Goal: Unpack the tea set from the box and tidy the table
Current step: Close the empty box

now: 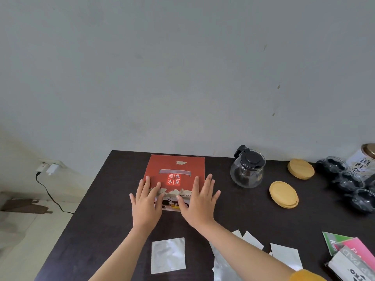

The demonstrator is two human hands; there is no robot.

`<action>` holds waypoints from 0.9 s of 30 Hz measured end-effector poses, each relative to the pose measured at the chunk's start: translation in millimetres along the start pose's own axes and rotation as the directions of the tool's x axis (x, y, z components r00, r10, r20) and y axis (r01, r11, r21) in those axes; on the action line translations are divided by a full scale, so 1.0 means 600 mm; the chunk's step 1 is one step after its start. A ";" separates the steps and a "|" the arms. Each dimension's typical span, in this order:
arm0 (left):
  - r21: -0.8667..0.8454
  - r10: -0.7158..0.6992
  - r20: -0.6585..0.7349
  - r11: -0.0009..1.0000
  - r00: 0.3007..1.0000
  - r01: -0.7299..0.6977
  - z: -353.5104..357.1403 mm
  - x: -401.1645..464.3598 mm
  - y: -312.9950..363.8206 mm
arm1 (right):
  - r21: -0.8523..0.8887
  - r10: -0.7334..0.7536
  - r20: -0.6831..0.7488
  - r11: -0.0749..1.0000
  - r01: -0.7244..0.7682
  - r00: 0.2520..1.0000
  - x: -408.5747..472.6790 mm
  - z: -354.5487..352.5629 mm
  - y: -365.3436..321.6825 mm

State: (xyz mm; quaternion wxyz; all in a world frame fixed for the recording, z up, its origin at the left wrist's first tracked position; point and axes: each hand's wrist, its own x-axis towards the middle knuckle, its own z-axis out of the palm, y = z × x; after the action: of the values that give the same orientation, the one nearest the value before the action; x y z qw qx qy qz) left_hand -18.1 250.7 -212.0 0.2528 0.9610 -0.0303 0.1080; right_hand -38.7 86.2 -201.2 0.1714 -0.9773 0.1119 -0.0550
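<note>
A flat red box [178, 169] with white characters lies near the far edge of the dark table [97, 226]. My left hand [146, 201] rests flat on its near left part with fingers straight. Spread the same way, my right hand [197, 200] lies on the box's near right part. A glass teapot [247, 171] with a black lid stands to the right of the box. Two round wooden lids [283, 194] [301, 168] lie further right. Several small glass cups [349, 181] cluster at the right edge.
Silver foil pouches [168, 255] [286, 255] lie on the near side of the table. Green, pink and grey packets [349, 252] sit at the near right. A tin with characters [363, 161] stands at the far right. A charger and cable [50, 169] hang at the left wall.
</note>
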 end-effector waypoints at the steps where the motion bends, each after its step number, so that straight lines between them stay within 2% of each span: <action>1: 0.014 -0.019 -0.003 1.000 1.000 0.019 0.003 -0.001 0.001 | 0.028 0.013 0.004 1.000 -0.013 1.000 -0.001 0.001 -0.001; 6: -0.048 -0.047 0.006 0.998 0.999 0.047 0.005 -0.012 0.008 | 0.155 -0.056 0.091 0.987 0.042 0.994 0.000 -0.002 0.015; 15: -0.126 0.033 -0.012 0.991 0.999 -0.034 0.014 0.077 0.075 | 0.141 -0.103 0.079 0.986 0.091 0.992 0.077 -0.044 0.069; 23: -0.113 -0.028 0.094 0.993 0.995 0.039 0.052 0.152 0.117 | 0.114 -0.112 0.165 0.989 0.094 0.980 0.182 -0.062 0.104; 27: -0.144 -0.064 0.073 0.987 0.995 0.074 0.073 0.158 0.118 | 0.087 -0.142 0.185 0.988 0.128 0.972 0.199 -0.048 0.115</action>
State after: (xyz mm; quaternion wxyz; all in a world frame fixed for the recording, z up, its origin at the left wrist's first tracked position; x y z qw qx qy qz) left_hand 74.5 166.9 -194.3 0.3251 0.9434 -0.0132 0.0638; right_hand 58.8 -14.7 -190.2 0.2136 -0.9763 0.0262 0.0231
